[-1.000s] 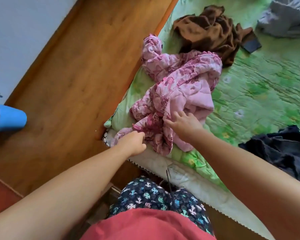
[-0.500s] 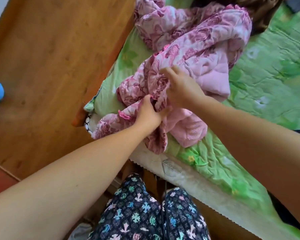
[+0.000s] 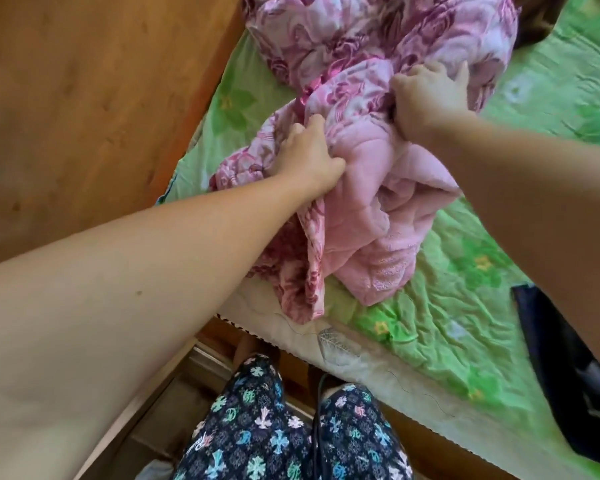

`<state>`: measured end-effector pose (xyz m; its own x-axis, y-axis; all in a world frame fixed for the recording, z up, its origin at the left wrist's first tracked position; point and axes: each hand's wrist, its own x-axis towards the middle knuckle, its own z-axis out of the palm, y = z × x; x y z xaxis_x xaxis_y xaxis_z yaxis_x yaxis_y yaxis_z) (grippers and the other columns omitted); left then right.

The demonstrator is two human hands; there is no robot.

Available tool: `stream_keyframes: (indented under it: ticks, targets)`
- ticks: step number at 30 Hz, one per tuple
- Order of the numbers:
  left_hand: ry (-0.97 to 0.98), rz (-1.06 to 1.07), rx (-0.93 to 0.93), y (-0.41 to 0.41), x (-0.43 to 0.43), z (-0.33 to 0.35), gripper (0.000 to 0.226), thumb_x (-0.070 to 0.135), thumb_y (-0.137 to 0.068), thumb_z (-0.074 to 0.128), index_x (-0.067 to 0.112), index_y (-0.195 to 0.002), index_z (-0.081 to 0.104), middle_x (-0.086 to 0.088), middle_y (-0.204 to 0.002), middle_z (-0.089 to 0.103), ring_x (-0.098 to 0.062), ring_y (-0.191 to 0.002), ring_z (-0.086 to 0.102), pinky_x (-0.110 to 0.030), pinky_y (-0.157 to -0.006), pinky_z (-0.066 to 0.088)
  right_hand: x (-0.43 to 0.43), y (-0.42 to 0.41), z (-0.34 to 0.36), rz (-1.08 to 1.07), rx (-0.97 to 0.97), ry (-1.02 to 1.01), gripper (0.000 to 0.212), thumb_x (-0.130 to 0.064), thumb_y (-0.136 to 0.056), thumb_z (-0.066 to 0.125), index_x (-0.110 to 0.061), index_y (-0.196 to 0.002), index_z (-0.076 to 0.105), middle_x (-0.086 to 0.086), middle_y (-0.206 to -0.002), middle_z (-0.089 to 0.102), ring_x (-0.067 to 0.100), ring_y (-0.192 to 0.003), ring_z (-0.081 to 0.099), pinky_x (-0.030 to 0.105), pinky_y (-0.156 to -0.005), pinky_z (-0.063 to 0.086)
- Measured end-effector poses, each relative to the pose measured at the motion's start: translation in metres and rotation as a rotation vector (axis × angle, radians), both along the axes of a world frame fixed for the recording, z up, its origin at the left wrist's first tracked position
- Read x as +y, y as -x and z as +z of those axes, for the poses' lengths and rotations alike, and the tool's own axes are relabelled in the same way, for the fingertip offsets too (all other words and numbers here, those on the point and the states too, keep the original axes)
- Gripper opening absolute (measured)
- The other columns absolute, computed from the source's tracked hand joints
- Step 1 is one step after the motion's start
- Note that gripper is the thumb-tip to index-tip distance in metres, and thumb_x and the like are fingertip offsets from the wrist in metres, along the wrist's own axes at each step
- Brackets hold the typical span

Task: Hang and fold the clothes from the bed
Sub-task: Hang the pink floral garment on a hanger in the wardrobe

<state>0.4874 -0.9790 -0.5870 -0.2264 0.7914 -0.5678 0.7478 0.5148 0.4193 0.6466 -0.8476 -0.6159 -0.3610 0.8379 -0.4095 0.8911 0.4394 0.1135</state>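
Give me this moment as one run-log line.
step: grasp | left hand: grips pink floral garment | right hand: grips same garment | garment: bunched on green bedsheet

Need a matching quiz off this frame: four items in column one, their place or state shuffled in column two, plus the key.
Column 1
1. left hand
2. right hand
3. dark garment
4. pink floral quilted garment

Column 2
A. lies on the green sheet at the right edge of view
B. grips the pink fabric at the lower left
C. grips the pink fabric farther up, to the right
D. bunched up, one fold hanging over the mattress edge

Pairs: 1-B, 2-C, 3-A, 4-D
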Motion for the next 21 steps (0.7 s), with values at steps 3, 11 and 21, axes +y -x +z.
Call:
stream_keyframes:
  ticks: [3, 11, 21]
  targets:
    - [-0.072, -0.077, 0.08, 0.014, -0.006, 0.009, 0.044, 0.007, -0.081, 0.049, 0.012, -0.125, 0.045, -0.019, -0.111, 0.062, -0.041, -0.105, 0.06, -0.044, -0.075, 0.046, -0.019, -0.005, 0.009, 0.064, 0.145, -0.127, 0.029, -0.004, -0.09, 0.04, -0.004, -0.115, 0.053, 0.023, -0.109, 0.062, 0.044, -0.107, 0.06, 0.064, -0.111, 0.024]
    - [-0.152, -0.36, 0.303, 0.067, -0.02, 0.129, 0.019, 0.012, -0.084, 0.048, 0.015, -0.1, 0.039, -0.021, -0.101, 0.063, -0.041, -0.081, 0.055, -0.042, -0.064, 0.039, -0.056, -0.029, 0.128, 0.221, 0.401, -0.191, 0.039, -0.048, -0.1, 0.045, -0.01, -0.108, 0.05, 0.02, -0.094, 0.065, 0.046, -0.074, 0.066, 0.047, -0.059, 0.044]
    - [-0.491, -0.356, 0.587, 0.074, -0.019, 0.339, 0.02, 0.039, -0.094, 0.057, 0.027, -0.109, 0.054, -0.007, -0.107, 0.061, -0.035, -0.097, 0.063, -0.037, -0.067, 0.047, -0.072, -0.017, 0.389, 0.219, 0.452, -0.354, 0.041, -0.053, -0.094, 0.056, -0.02, -0.118, 0.057, 0.013, -0.109, 0.069, 0.038, -0.096, 0.067, 0.04, -0.069, 0.045]
